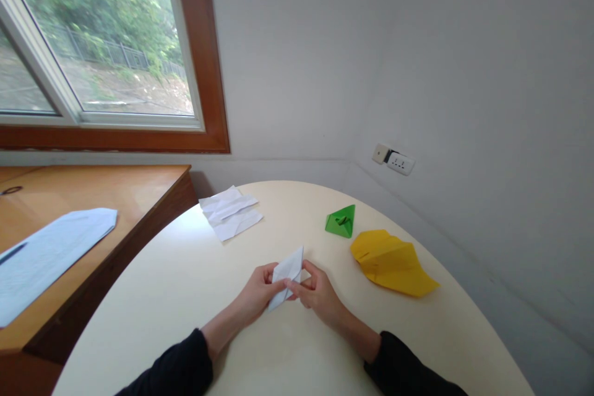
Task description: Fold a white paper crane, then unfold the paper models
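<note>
Fingertips of left hand (258, 294) and right hand (316, 294) closed in a pinch on small folded white paper (286, 276), thumbs on the near face, remaining fingers curled behind. Paper held between both hands just above the cream round table (185, 284), tilted, one pointed corner raised toward the far side, lower corner tucked between the fingertips. Hands touching or nearly touching at the pinch; exact contact between them not discernible. Wrists and forearms extended from dark sleeves (176, 371) at the near edge of the table.

Beyond the hands, to the right: green folded paper (341, 221) of triangular form, resting on the table, well apart from the held sheet. Just beside it, nearer the table's right edge: larger yellow folded paper (392, 263), pointed toward the right, lying flat. To the far left of the tabletop: creased white sheet (231, 213), unfolded, resting near the rim.

Left of the table: wooden desk (116, 189) bearing a pale printed sheet (49, 257). Above the desk: window (97, 43) in a brown wooden frame, greenery and a fence outside. On the right wall: white socket (398, 162).
</note>
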Tool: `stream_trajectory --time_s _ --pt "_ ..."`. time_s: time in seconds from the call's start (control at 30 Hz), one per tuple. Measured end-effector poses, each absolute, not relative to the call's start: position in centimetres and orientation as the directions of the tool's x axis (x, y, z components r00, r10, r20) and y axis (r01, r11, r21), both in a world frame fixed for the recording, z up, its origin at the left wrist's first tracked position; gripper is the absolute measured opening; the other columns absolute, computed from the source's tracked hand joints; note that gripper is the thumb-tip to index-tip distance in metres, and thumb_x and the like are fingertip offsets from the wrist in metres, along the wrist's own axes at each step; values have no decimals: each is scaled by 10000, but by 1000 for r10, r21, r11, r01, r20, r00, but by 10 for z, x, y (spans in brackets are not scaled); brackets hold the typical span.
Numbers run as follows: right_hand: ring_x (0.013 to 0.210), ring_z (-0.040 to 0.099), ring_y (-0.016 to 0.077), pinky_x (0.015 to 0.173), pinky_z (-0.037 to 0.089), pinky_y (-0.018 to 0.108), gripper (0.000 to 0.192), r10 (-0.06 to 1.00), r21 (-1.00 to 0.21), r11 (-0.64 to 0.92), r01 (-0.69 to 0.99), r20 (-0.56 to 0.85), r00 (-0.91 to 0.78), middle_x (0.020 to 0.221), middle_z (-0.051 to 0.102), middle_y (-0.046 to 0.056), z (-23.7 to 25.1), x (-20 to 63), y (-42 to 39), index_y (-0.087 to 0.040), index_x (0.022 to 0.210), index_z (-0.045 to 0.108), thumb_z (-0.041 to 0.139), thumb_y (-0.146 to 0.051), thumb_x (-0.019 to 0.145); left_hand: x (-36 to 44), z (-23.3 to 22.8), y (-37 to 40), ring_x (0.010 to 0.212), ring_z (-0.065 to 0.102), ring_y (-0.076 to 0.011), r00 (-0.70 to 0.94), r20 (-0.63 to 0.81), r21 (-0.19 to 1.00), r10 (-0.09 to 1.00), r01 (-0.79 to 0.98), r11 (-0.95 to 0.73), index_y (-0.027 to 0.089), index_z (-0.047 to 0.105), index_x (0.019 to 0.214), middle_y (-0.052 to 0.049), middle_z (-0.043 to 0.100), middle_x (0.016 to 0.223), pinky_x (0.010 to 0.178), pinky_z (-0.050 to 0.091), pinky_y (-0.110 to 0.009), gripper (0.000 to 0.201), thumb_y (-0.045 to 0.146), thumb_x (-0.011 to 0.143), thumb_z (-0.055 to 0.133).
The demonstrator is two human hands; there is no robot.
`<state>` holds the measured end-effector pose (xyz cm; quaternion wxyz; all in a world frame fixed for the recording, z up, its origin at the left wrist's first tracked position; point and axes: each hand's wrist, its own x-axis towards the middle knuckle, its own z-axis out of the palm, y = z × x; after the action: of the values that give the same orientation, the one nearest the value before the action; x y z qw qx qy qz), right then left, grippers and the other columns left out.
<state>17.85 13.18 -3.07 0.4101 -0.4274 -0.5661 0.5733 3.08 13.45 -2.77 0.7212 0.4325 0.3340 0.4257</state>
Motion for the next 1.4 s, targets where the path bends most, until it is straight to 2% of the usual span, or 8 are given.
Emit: stream_trajectory --time_s 0.13,0.37,0.6,0.7,0.8,1.03,1.23,1.4 --pt "355 393 56 373 308 187 561 953 -1000 -18 13 -21 -301 447 497 -83 -29 178 131 -161 922 512 690 -591 610 31 -29 135 547 527 -118 409 -114 926 905 -285 246 107 610 747 -18 611 631 543 360 -218 391 401 567 795" --pt "364 381 48 455 426 221 605 951 -999 -33 -35 -21 -307 440 425 -114 -26 177 131 -156 971 501 690 -596 601 30 -25 133 552 530 -112 422 -101 920 901 -306 247 108 614 734 -5 606 625 545 364 -207 327 316 554 792" --pt "335 326 49 362 257 189 543 951 -1000 -12 -19 -5 -309 430 429 -102 -31 177 132 -171 926 475 662 -587 633 32 -18 131 565 599 -148 468 -73 918 881 -314 243 121 595 784 -29 644 654 590 441 -252 305 296 595 758" --pt "348 239 43 372 202 177 485 984 -994 97 -41 102 -147 405 303 -147 -33 183 135 -197 930 436 659 -538 665 31 -19 133 505 556 -112 437 -47 937 898 -292 192 128 573 775 -5 612 632 510 416 -221 292 281 605 754" --pt "388 251 55 393 219 174 489 968 -967 249 -46 248 26 458 258 -145 -34 190 139 -215 1028 427 676 -463 688 30 -19 134 474 519 -88 410 -46 943 911 -283 175 130 553 774 -13 617 668 462 393 -205 297 270 607 755" --pt "430 470 73 431 427 220 624 950 -980 163 -116 187 -249 601 416 -98 -35 197 140 -251 1200 431 710 -430 671 22 -16 138 396 466 -51 435 -106 889 894 -361 281 122 542 824 -27 624 661 402 319 -183 330 263 619 759" --pt "464 558 93 452 471 239 453 933 -987 131 -93 154 -325 657 481 -69 -32 195 138 -220 1036 537 705 -434 674 20 -20 140 396 452 -44 507 -96 898 857 -328 295 114 561 878 -24 617 657 384 295 -175 339 261 638 750" --pt "498 590 115 463 480 241 369 925 -990 117 -77 137 -353 642 507 -58 -27 194 136 -200 888 540 692 -460 677 19 -21 140 416 457 -49 548 -67 919 834 -292 266 109 566 934 -30 619 683 390 302 -180 382 293 652 746"
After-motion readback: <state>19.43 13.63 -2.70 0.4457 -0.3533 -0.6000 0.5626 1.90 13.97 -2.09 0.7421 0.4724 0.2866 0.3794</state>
